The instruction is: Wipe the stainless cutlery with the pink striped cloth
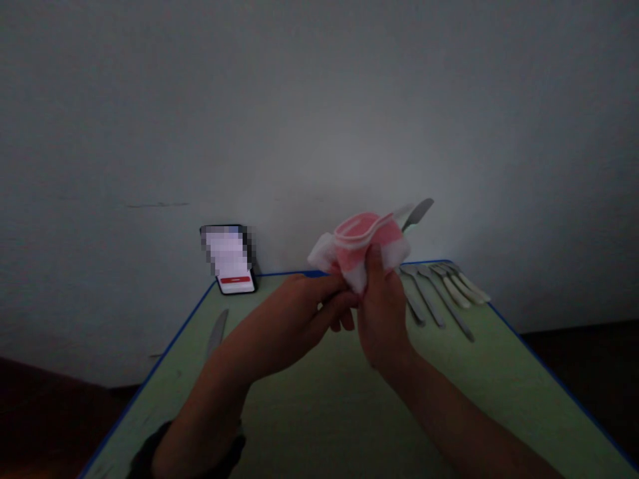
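My right hand (384,309) is wrapped round a pink and white cloth (362,233), its thumb pressed on top. From the cloth's far right side sticks the blade of a table knife (420,211), tilted up. My left hand (304,309) is closed at the cloth's near lower side, in line with the blade. Its fingers pinch the knife's handle end, which is mostly hidden. Both hands are held above the green table (319,412).
Several forks and other metal cutlery (439,293) lie side by side at the table's back right. Another knife (217,332) lies at the left, partly behind my left forearm. A lit phone (232,259) leans against the grey wall (319,120) at the back left.
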{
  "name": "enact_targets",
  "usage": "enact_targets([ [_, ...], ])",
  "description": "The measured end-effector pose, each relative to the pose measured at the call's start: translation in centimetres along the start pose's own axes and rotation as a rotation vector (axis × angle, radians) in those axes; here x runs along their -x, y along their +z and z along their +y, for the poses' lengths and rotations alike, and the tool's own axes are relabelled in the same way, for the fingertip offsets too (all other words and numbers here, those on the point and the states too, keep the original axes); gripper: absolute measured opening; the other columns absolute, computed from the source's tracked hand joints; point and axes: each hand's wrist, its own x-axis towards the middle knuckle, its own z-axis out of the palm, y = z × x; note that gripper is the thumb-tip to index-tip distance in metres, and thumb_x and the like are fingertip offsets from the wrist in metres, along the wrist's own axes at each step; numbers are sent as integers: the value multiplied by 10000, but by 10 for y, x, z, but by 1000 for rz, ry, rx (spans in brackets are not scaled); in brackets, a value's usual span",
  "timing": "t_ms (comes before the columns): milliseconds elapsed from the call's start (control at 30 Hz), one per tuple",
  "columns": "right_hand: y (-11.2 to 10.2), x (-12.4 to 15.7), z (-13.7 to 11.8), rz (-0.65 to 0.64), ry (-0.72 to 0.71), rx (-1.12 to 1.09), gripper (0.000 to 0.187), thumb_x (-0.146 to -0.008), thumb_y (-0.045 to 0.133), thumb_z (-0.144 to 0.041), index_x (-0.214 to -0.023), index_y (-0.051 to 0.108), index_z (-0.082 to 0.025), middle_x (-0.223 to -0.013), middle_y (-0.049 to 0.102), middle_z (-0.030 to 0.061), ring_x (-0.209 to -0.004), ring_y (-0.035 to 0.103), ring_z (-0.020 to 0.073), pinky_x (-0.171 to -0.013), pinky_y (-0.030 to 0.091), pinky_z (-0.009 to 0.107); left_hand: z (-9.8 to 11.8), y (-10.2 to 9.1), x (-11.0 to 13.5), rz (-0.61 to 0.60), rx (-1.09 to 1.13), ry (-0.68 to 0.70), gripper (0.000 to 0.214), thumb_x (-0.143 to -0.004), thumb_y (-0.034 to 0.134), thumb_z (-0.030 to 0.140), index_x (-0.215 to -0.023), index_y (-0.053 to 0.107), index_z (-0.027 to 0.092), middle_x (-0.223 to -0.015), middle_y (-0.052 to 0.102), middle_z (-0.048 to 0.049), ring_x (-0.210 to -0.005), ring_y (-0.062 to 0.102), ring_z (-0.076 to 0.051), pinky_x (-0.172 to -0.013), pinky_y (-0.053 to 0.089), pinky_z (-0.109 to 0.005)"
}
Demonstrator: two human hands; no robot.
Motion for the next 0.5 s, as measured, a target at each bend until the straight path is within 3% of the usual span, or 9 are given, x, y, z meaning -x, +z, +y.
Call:
enact_targets([
  [200,5,8,2,-52,-24,-64,406,-813,494,-581,-674,422,-206,-377,388,-106,-258,335,55,-253,240,158,1,2,-2,31,116,-17,242,-926,432,233,-750,582,161,-643,628,46,-567,570,-55,-557,423,-142],
  [333,5,8,7,-109,-1,-80,464,-854,401,-576,-594,425,-192,-352,374,-89,-244,313,49,-263,239,164,2,4,-2,15,174,-91,311,-931,434,315,-696,562,156,-567,584,56,-481,512,-47,-482,385,-136],
  [500,5,4,9,-15,-62,-52,430,-819,498,-524,-578,496,-169,-493,466,-45,-414,415,60,-381,349,181,1,6,-4,80,104,-105,373,-920,441,396,-658,546,151,-520,498,62,-459,435,-50,-455,325,-154],
])
